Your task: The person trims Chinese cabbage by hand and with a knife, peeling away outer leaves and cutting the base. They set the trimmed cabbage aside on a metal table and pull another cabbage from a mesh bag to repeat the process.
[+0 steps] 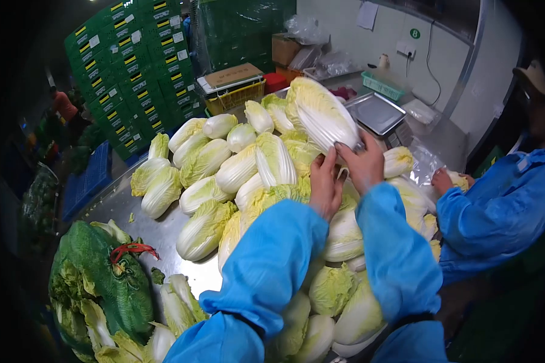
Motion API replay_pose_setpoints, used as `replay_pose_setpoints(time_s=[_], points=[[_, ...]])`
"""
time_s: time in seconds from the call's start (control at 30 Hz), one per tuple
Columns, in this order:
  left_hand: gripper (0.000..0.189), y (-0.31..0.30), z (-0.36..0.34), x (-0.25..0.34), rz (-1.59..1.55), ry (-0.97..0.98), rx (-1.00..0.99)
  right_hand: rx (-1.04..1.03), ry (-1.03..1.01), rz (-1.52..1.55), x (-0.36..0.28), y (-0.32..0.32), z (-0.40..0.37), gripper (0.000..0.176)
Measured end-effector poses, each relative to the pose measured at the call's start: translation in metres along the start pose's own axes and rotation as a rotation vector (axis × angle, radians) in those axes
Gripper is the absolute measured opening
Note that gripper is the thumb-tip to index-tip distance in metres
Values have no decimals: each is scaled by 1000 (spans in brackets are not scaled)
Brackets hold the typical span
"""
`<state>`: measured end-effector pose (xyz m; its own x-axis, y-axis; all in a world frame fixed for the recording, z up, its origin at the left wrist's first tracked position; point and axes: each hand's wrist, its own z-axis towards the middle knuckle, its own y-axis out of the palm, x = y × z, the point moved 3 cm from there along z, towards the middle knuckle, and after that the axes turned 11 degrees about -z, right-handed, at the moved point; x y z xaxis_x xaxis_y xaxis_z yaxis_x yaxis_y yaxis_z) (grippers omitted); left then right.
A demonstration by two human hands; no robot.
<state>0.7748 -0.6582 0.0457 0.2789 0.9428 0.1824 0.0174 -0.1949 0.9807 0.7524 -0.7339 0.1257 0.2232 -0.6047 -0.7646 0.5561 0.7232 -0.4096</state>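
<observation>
Above a pile of napa cabbages (203, 160) on a metal table (118, 209), one large pale cabbage (324, 115) is held up at a tilt, its leafy end toward the upper left. My right hand (364, 162) is closed around the lower right, stem end of it. Just left of that, my left hand (325, 184) is at the cabbage's base with its fingers bent together; what its fingertips pinch, if anything, is too small to make out. Both my sleeves are blue.
A co-worker in blue (496, 206) stands at the right, one hand at a cabbage. Green mesh sack (127, 290) with loose leaves lies front left. A scale (376, 114), teal basket (382, 86) and yellow crate (239, 97) stand behind. Green crates (133, 72) are stacked back left.
</observation>
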Motion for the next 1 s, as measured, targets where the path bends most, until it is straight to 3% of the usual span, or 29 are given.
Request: replay_pose_setpoints(time_s=[0.07,0.13,0.2,0.27,0.33,0.47,0.53,0.67,0.73,0.83,0.93,1.0], points=[[51,27,-52,20,129,132,-140,-14,147,300,-37,-25,-32,56],[56,44,-108,55,180,125,-181,-96,218,401,-72,-45,-71,57],[60,33,-150,90,124,41,-272,-221,316,609,-100,-45,-114,57],[68,19,-198,125,178,33,-200,-387,351,618,-121,-27,-162,54],[74,-16,-239,158,57,-74,-305,-496,362,620,-145,-7,-205,52],[79,-67,-342,201,58,107,-41,-715,400,463,-189,22,-285,45],[80,-88,-388,215,23,213,132,-724,363,473,-207,36,-322,39],[81,-122,-468,238,-20,276,198,-809,315,399,-236,48,-388,30],[80,-144,-501,250,-47,277,173,-892,461,442,-252,51,-415,29],[78,-162,-548,270,-65,311,250,-891,502,498,-281,50,-443,26],[78,-170,-595,295,-29,342,210,-931,532,518,-300,51,-468,26],[88,-180,-625,312,163,359,289,-938,552,519,-317,47,-471,30]])
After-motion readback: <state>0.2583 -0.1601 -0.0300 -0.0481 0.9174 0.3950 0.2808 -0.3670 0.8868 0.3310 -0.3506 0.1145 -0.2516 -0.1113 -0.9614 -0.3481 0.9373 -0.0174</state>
